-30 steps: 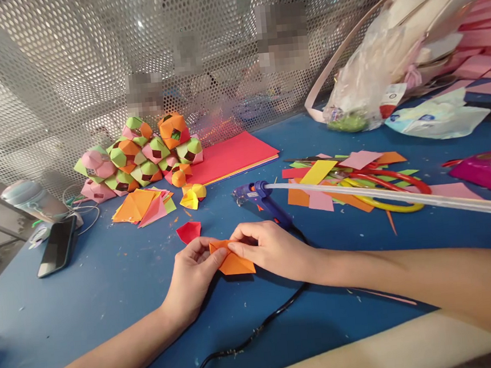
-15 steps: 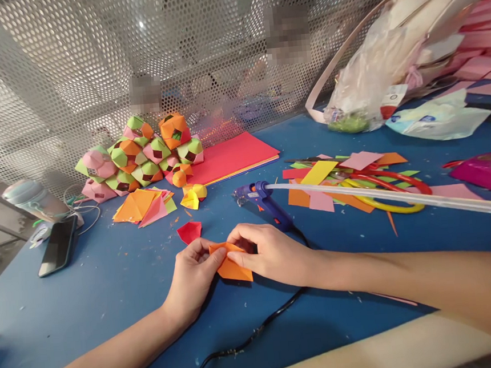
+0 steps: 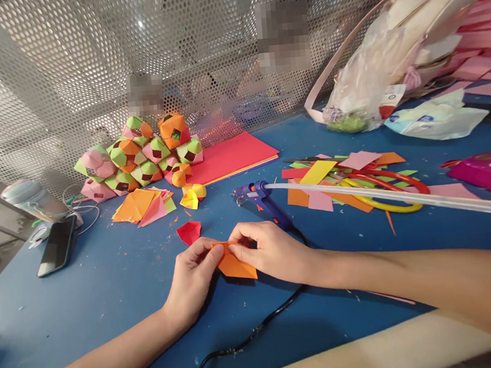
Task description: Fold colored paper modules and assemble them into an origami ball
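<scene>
Between my two hands is a folded piece of orange paper (image 3: 239,266), held just over the blue table (image 3: 123,309). My left hand (image 3: 193,271) pinches its upper left edge between thumb and fingers. On the upper right edge, my right hand (image 3: 268,250) pinches with thumb and bent fingers, which hide part of the paper. Just beyond my left fingertips lies a small folded red paper (image 3: 189,233). A blue glue gun (image 3: 268,205) rests past my right hand, a long white glue stick (image 3: 380,198) reaching from its back to the right.
Folded paper balls (image 3: 140,156) are piled at the back left, near loose paper squares (image 3: 138,207), a phone (image 3: 57,246) and a cup (image 3: 34,199). Red sheets (image 3: 238,156) lie at centre back. Paper strips and scissors (image 3: 385,206) spread rightward. A black cord (image 3: 250,338) crosses in front.
The orange paper has shifted slightly right and tilted a little. My thumbs have moved a bit further apart along its upper edge, both hands still pinching it.
</scene>
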A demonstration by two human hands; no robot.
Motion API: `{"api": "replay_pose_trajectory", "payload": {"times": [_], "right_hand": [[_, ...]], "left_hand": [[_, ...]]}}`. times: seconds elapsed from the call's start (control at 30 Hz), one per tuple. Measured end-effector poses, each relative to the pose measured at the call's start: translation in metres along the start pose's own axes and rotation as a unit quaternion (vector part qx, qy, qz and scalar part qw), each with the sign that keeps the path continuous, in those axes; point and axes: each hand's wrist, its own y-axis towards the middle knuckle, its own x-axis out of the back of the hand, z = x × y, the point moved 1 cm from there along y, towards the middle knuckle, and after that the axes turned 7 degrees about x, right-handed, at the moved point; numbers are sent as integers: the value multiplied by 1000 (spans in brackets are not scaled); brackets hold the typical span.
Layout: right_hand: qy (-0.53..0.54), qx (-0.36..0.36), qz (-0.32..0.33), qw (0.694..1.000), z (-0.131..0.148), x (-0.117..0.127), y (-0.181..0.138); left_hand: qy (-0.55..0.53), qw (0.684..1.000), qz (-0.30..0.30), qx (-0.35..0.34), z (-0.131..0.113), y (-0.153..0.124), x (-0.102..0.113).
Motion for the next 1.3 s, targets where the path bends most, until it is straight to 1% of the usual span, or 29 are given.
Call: {"api": "replay_pose_trajectory", "payload": {"times": [0.13,0.2,0.4,0.57,0.7,0.87,1.0,1.1,1.17,1.3], "right_hand": [[-9,7,-9,1000,-1,0,1],[-11,12,-11,1000,-1,0,1],[-10,19,-9,1000,-1,1,0],[-25,31,-9,999,-5,0,0],[-36,78,-22,996,-6,-2,-1],[-53,130,-50,989,-8,1,1],[-83,188,-41,978,-10,2,2],[-72,189,-44,978,-11,3,2],[-65,190,-49,978,-11,4,1],[-83,213,-22,973,-9,4,1]], "left_hand": [[22,998,-56,1,0,-2,1],[27,997,-65,-6,0,-3,1],[28,998,-64,-5,1,-3,1],[54,997,-53,-26,1,0,0],[71,996,-45,-40,3,1,-1],[48,995,-77,-47,5,1,0],[84,994,-64,-38,2,-1,0],[88,993,-51,-53,-1,-1,-2],[80,994,-51,-51,-1,-1,-2],[101,993,-48,-42,0,0,-1]]}}
